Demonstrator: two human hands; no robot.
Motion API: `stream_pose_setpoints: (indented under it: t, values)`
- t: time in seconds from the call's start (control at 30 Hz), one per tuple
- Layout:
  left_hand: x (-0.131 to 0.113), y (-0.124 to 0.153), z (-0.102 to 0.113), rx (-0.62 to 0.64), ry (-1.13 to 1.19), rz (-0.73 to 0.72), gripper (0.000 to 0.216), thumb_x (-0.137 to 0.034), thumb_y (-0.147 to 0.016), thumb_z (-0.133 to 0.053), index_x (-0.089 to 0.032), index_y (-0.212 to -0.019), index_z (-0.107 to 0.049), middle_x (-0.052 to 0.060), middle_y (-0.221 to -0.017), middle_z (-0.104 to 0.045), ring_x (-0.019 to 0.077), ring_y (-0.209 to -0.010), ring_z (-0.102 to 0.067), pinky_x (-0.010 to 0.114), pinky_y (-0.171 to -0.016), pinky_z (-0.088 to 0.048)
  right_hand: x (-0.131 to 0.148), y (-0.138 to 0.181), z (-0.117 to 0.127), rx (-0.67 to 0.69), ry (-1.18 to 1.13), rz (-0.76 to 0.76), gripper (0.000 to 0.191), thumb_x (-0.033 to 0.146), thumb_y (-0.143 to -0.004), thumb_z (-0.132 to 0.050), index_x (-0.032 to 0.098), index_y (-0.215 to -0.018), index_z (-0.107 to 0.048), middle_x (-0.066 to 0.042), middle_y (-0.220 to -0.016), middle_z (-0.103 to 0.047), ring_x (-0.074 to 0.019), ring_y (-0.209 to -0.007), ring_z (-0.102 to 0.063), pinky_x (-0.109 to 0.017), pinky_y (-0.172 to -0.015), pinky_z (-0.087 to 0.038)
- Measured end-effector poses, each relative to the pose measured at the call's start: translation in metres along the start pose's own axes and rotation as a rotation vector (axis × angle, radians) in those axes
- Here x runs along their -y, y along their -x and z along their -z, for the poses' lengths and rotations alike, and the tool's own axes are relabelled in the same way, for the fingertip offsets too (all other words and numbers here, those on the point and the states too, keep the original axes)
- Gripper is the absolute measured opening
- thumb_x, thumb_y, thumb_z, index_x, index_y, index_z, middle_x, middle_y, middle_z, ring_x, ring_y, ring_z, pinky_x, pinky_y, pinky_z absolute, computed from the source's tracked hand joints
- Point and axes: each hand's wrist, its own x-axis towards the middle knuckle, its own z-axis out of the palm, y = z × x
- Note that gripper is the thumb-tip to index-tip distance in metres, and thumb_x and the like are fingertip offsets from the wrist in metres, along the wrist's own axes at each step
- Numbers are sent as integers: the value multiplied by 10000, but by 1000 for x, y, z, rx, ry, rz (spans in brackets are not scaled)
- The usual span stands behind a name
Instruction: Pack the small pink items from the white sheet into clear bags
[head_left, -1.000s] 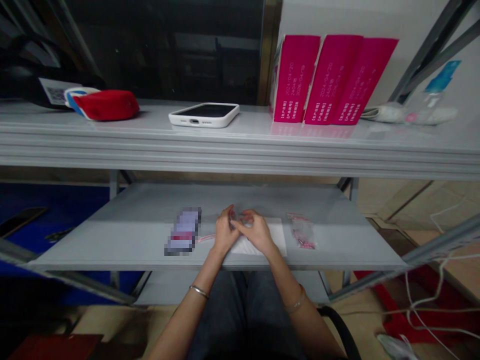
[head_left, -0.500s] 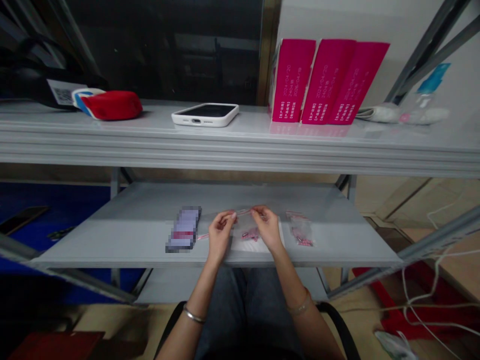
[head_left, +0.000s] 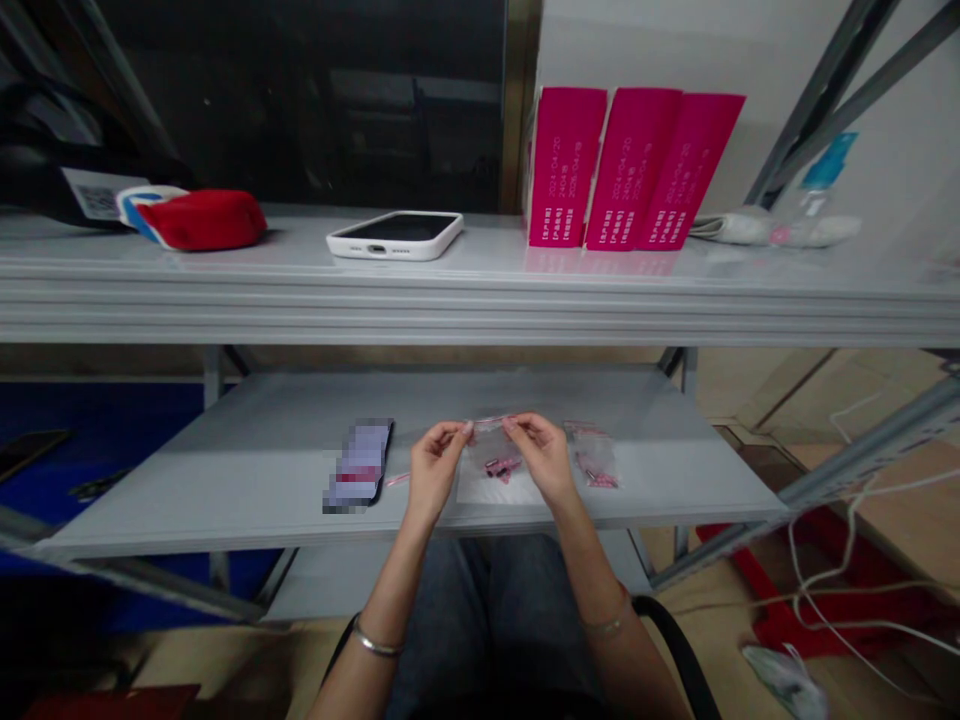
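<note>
My left hand (head_left: 438, 462) and my right hand (head_left: 541, 455) pinch the two top corners of a clear zip-lock bag (head_left: 491, 442) above the lower shelf. Small pink and dark pieces (head_left: 502, 467) show at the bag, too small to name. Beneath it lies a white sheet (head_left: 480, 493). Right of my right hand rests a second zip-lock bag (head_left: 596, 458) with similar pink pieces inside. Left of my left hand, another clear bag with a red strip (head_left: 397, 480) lies partly hidden beside a phone (head_left: 360, 468) whose screen is blurred out.
On the upper shelf (head_left: 465, 300) stand several magenta boxes (head_left: 566, 170), a white-cased phone (head_left: 397, 236), a red pouch (head_left: 210, 220) and a spray bottle (head_left: 817, 195) beside a rolled cloth (head_left: 731, 227). White cables (head_left: 802, 590) hang at the right near a red crate (head_left: 817, 620).
My hands have drawn slightly apart, and the bag's top edge is stretched a little wider between them. The camera view has shifted slightly. Both hands keep their pinch.
</note>
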Motion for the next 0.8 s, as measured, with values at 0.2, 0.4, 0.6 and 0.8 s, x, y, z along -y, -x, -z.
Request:
stream_pose_setpoints:
  t: [0.2,0.4,0.6,0.8]
  values:
    - [-1,4,-3,-31,-88,-105,183,-331,-792,-611,-153,-752,-627,21,-743,-639,143,-749,-581,242,-724,-435,-2,2,0,-29,-11,-7,195,383,-756,-640,188,-759,-650,-27,-751,-658,-156,-714,-592,-277,-673,-452]
    - [-3,5,-4,-25,-95,-107,167,-311,-805,-593,-155,-749,-602,14,-730,-613,136,-736,-564,238,-719,-425,5,6,-2,57,-92,-84,205,380,-745,-646,196,-835,-661,-22,-800,-675,-153,-736,-609,-275,-682,-480]
    - [-6,10,-5,31,-78,-90,149,-302,-808,-588,-160,-760,-594,9,-744,-597,131,-740,-548,236,-728,-420,8,10,-5,57,-126,-102,195,381,-723,-664,194,-776,-662,-14,-763,-666,-149,-705,-600,-270,-661,-481]
    - [-3,13,-5,141,-138,-97,155,-312,-812,-585,-160,-793,-606,21,-770,-615,144,-755,-556,243,-721,-421,7,14,-7,165,-126,-128,193,390,-722,-666,205,-773,-639,-12,-770,-653,-148,-702,-593,-264,-651,-475]
